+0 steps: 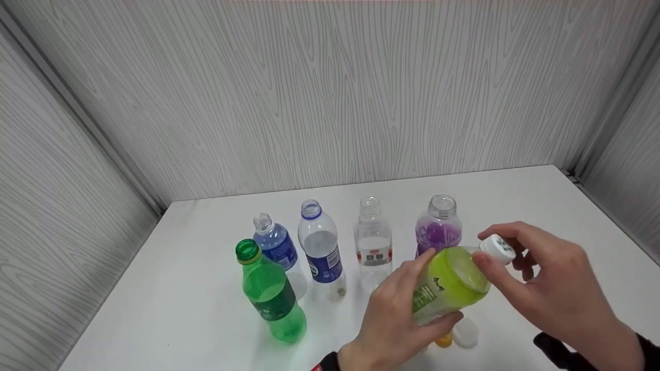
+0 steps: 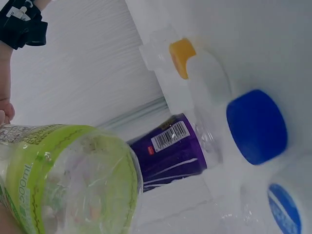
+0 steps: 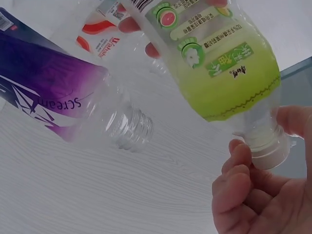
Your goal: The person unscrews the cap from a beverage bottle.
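Observation:
My left hand (image 1: 394,314) grips the body of a clear bottle with a yellow-green label (image 1: 443,283), held tilted above the table with its neck toward the right. On its neck sits a white cap (image 1: 497,249), which the thumb and fingers of my right hand (image 1: 551,278) pinch. In the right wrist view the capped neck of the green-labelled bottle (image 3: 234,73) points down to my right fingers. Just behind it stands an uncapped bottle with a purple label (image 1: 438,232). The left wrist view shows the held bottle's base (image 2: 97,180) up close.
Uncapped bottles stand leftward: a clear one with a red-and-white label (image 1: 374,252), two blue-labelled ones (image 1: 324,257) and a green one (image 1: 273,299). Loose caps lie near my hands: an orange cap (image 1: 444,339), a white cap (image 1: 465,332) and a blue cap (image 2: 257,126). Panels enclose the white table (image 1: 170,288).

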The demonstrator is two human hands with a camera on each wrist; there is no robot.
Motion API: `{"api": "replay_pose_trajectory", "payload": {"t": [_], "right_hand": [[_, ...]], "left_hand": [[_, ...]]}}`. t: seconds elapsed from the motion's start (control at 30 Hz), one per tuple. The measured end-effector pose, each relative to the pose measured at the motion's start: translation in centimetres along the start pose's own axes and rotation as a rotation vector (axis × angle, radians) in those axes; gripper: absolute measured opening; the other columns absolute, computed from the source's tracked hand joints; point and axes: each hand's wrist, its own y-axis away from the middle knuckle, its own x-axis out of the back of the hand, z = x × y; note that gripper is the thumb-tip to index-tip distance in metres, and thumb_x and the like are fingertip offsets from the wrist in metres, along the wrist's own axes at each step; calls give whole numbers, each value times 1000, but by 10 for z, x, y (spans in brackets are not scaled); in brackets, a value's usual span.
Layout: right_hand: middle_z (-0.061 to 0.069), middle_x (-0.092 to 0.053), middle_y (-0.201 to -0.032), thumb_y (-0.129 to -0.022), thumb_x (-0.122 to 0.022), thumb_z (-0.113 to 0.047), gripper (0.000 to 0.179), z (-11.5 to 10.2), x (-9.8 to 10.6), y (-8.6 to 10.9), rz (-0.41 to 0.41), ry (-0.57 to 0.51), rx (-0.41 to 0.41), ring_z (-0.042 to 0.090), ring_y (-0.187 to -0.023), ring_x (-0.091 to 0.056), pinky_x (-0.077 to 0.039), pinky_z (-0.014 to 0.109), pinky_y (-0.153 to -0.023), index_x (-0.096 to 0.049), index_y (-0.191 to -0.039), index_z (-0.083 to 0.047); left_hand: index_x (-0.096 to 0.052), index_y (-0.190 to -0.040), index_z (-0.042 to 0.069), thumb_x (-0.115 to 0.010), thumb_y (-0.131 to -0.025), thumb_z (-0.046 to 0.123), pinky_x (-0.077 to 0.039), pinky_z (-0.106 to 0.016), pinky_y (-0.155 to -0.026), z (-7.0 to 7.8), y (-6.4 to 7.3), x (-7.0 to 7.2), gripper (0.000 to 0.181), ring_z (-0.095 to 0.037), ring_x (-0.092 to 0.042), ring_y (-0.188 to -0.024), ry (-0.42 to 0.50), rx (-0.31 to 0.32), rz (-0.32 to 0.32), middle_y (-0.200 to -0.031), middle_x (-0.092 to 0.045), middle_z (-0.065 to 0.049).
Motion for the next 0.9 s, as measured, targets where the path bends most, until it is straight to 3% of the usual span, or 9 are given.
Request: {"api": "replay_pose_trajectory", "payload": {"t": [0.17,0.37,0.57,0.73,0.9], "right_hand": [[-16,-49,-69,-74,-86,0,32,-10,-11,-2,-56,1,69,-7,-61,-37,-33,10,-53,-72,-99,-12],[-18,-35,-56,-80,-78,-3,23,-16,-26,-4,-91,26,104,-11,-55,-22,-20,9,-48,-59,-79,-16],[-19,-27,-56,-87,-63,-1,24,-16,-37,0,-129,51,57,-9,-54,-18,-16,11,-48,-49,-76,-17],[-21,-35,-58,-86,-65,1,22,-17,-43,3,-109,-28,-31,-9,-54,-23,-20,13,-45,-52,-79,-15],[-15,-39,-56,-83,-66,5,24,-16,-51,6,-33,-122,26,-12,-54,-25,-20,9,-45,-52,-76,-13]], "left_hand": [[-43,-156,15,-82,-88,35,-58,-18,-92,-10,10,12,80,-6,-67,-104,-75,-17,-28,-123,-71,3],[-46,-153,15,-91,-79,43,-59,-17,-87,-14,21,21,91,-5,-69,-100,-292,-74,10,-118,-72,6],[-50,-148,15,-95,-72,48,-60,-18,-81,-17,28,25,94,-6,-72,-99,-468,-117,61,-118,-74,5],[-52,-144,16,-96,-69,43,-60,-20,-82,-22,30,31,91,-8,-72,-98,-461,-127,55,-121,-73,4],[-52,-145,16,-94,-73,43,-60,-21,-85,-24,32,37,88,-7,-72,-101,-378,-95,-17,-121,-73,5]]}}
